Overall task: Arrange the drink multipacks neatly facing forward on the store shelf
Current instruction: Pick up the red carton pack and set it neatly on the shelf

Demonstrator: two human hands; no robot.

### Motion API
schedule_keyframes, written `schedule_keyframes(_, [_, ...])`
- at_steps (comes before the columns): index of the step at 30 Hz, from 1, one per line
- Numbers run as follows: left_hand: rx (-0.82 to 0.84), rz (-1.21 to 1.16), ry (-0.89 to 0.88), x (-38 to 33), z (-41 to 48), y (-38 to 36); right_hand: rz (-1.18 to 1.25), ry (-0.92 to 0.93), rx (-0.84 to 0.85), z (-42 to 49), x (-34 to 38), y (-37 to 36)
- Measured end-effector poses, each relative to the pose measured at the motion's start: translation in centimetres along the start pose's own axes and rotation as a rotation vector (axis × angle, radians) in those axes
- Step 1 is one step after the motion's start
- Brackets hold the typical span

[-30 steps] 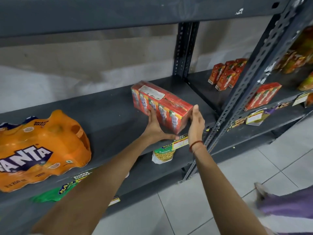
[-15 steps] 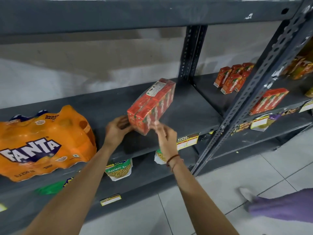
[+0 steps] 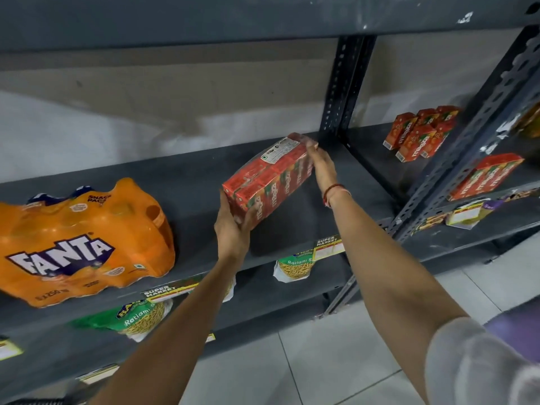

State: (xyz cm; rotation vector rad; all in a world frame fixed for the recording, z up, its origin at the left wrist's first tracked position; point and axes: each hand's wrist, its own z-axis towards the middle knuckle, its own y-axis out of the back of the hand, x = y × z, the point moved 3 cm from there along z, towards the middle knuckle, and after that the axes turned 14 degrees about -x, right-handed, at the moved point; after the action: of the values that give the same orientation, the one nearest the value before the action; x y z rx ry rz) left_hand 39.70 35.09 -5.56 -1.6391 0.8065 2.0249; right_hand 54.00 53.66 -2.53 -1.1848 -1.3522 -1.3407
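A red shrink-wrapped multipack of juice cartons is tilted above the grey metal shelf, its long axis running from near left to far right. My left hand grips its near lower end. At the far upper end, my right hand presses against the pack's side. An orange Fanta multipack lies on the same shelf at the left, logo facing out and slightly askew.
A perforated upright post divides the shelves. The neighbouring bay holds loose red juice cartons and another red multipack. Snack packets hang on the shelf below, behind price labels. Tiled floor lies underneath.
The red multipack has been turned and raised at its far end. My right hand moved from the near end to the far end; my left hand now holds the near end.
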Motion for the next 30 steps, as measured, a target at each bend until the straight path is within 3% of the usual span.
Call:
schedule_keyframes(9, [-0.032,0.072,0.095,2.4,2.1,3.1,0.042,0.068,-0.14,-4.9,-2.2,4.0])
schedule_keyframes(14, [-0.04,0.058,0.014,1.8,0.7,3.9,0.108,0.06,-0.291,-8.7,-3.9,5.6])
schedule_keyframes(19, [-0.14,0.115,-0.114,2.5,-1.8,4.7,0.12,0.125,-0.333,-10.1,-4.1,6.3])
schedule_keyframes(30, [-0.172,0.207,-0.166,2.8,-4.6,5.2,0.176,0.136,-0.367,-11.3,-5.0,6.3])
